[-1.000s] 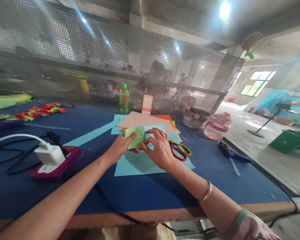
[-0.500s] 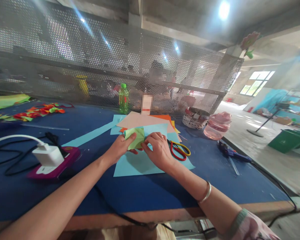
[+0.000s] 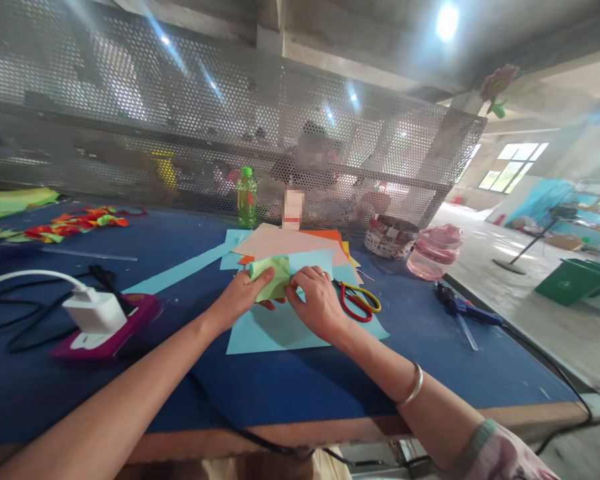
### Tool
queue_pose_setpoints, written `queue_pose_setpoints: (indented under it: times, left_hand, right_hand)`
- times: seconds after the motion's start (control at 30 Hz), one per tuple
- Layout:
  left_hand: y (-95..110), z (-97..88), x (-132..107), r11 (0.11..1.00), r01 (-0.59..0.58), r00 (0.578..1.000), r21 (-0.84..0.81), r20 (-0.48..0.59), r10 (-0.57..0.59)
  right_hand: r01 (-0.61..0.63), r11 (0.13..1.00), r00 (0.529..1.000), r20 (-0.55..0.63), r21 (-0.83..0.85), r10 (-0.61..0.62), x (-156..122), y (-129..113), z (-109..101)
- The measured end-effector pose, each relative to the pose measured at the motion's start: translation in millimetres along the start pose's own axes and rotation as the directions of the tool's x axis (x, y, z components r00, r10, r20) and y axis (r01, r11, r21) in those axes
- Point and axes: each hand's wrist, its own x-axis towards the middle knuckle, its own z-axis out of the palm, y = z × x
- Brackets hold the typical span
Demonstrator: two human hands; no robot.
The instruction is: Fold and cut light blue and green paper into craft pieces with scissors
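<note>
A small piece of light green paper [image 3: 274, 280], seemingly folded, is held above the table. My left hand [image 3: 245, 297] is closed on its left side, thumb on top and fingers underneath. At its right edge the fingers of my right hand [image 3: 316, 297] are pinched together on the paper. Light blue sheets [image 3: 265, 333] lie flat below both hands. Just right of my right hand rest scissors [image 3: 360, 301] with red and yellow handles, their blades hidden from view.
Pink and orange paper [image 3: 275, 240] lies behind the hands. A green-capped bottle [image 3: 247, 200] stands at the back. On the right are a woven basket [image 3: 390, 237], a pink water jug [image 3: 436, 252] and a glue gun [image 3: 465, 307]. A purple power strip [image 3: 110, 340] with a white charger sits left.
Almost nothing differs. Both hands keep the green paper in the same spot, with only a very slight shift of the fingers and the view.
</note>
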Motion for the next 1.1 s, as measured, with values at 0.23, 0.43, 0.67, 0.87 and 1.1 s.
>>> queue_pose_setpoints:
  times: [0.23, 0.43, 0.67, 0.87, 1.1]
  left_hand:
    - [-2, -0.5, 1, 1.000, 0.005, 1.000, 0.011, 0.008, -0.005]
    - [2, 0.7, -1, 1.000, 0.027, 1.000, -0.003, -0.007, -0.027]
    - [-1, -0.9, 1, 1.000, -0.028, 0.999, 0.014, -0.020, 0.028]
    - [0, -2.4, 3, 0.993, -0.066, 0.978, 0.101, -0.191, 0.085]
    - [5, 4.0, -1, 0.991, -0.116, 0.975, 0.064, -0.181, 0.126]
  right_hand:
    - [0.019, 1.000, 1.000, -0.001, -0.003, -0.019, -1, 0, 1]
    - [0.006, 1.000, 1.000, 0.000, -0.001, -0.006, -1, 0, -2]
    - [-0.045, 0.999, 0.999, -0.018, 0.003, 0.045, -1, -1, -7]
    - [-0.402, 0.889, 0.893, 0.308, 0.217, 0.329, -4, -1, -7]
    - [-0.537, 0.333, 0.843, 0.508, 0.775, 0.176, -2, -2, -2]
